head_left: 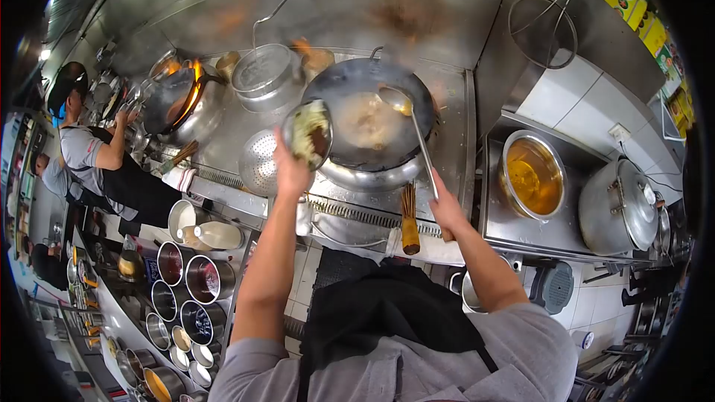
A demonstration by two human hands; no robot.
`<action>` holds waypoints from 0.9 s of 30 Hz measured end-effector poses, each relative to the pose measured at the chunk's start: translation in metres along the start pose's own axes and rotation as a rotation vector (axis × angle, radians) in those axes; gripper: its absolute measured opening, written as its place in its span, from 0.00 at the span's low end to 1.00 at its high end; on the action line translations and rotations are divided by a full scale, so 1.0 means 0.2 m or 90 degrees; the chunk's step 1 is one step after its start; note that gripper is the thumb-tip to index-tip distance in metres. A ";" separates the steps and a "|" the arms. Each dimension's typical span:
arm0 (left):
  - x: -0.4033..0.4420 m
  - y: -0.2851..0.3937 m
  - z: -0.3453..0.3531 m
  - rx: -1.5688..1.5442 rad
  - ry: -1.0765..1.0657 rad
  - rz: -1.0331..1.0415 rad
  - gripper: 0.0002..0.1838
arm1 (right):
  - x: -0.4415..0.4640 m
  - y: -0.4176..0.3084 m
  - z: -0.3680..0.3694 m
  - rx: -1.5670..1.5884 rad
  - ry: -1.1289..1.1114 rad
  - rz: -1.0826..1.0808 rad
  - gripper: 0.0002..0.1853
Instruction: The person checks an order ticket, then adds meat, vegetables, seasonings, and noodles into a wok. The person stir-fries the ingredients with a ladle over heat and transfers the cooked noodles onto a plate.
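Observation:
My left hand (293, 169) grips a metal bowl (330, 136) by its side, tilted at the left rim of a large dark wok (339, 78). Pale green shredded food (307, 128) and something dark brown lie in the bowl. In my right hand (447, 212) is the handle of a long ladle (395, 97), whose cup hangs over the right part of the wok. Pale, steaming food (370, 120) in liquid covers the wok's middle. Just left of the bowl lies a perforated strainer (259, 164).
A bamboo wok brush (410, 227) lies at the stove's front edge. To the right stands a bowl of amber liquid (532, 179) beside a large lidded pot (618, 205). At left, a co-worker (97, 149) handles a flaming wok (175, 108). Several ingredient tins (201, 320) stand lower left.

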State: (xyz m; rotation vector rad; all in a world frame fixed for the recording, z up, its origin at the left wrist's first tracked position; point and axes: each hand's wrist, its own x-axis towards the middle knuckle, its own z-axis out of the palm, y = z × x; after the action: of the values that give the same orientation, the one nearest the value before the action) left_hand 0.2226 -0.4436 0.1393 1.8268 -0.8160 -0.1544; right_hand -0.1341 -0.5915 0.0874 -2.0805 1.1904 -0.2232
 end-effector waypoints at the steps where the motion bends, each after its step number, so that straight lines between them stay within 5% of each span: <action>1: 0.10 0.01 0.11 0.202 0.028 0.092 0.47 | -0.05 0.03 -0.01 0.016 -0.011 0.012 0.45; 5: 0.34 0.23 0.32 0.285 -0.090 0.041 0.47 | -0.24 0.05 -0.15 -0.020 -0.062 0.071 0.44; 8: 0.53 0.24 0.41 0.361 -0.109 0.133 0.44 | -0.35 0.12 -0.18 -0.114 -0.024 0.038 0.44; 10: 0.68 0.21 0.42 0.367 -0.006 0.243 0.43 | -0.41 0.15 -0.21 -0.165 0.015 0.000 0.44; 17: 0.57 0.23 0.37 0.161 0.238 0.159 0.40 | -0.39 0.02 -0.18 -0.249 0.046 -0.053 0.43; 18: 0.50 0.14 0.36 0.256 0.056 0.124 0.40 | -0.36 -0.02 -0.15 -0.234 0.047 -0.050 0.43; 19: 0.41 0.04 0.35 0.377 -0.099 0.250 0.41 | -0.33 -0.05 -0.12 -0.221 0.045 -0.049 0.43; 20: 0.33 0.05 0.32 0.335 -0.158 0.092 0.43 | -0.30 -0.05 -0.09 -0.220 0.034 -0.043 0.44; 21: 0.30 0.01 0.26 0.339 -0.142 0.077 0.43 | -0.29 -0.08 -0.08 -0.225 0.023 -0.061 0.44; 24: 0.25 -0.27 0.03 0.171 0.078 -0.021 0.43 | -0.26 -0.17 0.00 -0.021 0.032 0.024 0.46; 25: 0.19 -0.28 -0.12 0.183 0.112 -0.046 0.43 | -0.20 -0.12 0.09 0.064 0.133 -0.144 0.44; 27: 0.01 -0.23 -0.48 -0.229 0.150 -0.178 0.39 | -0.11 -0.17 0.14 0.344 0.022 -0.041 0.40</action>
State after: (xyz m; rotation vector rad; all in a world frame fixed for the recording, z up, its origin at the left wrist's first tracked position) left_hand 0.2885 -0.3614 0.1397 1.5710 -0.3378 -0.2431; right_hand -0.1093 -0.5493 0.0933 -1.6440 0.9512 -0.5490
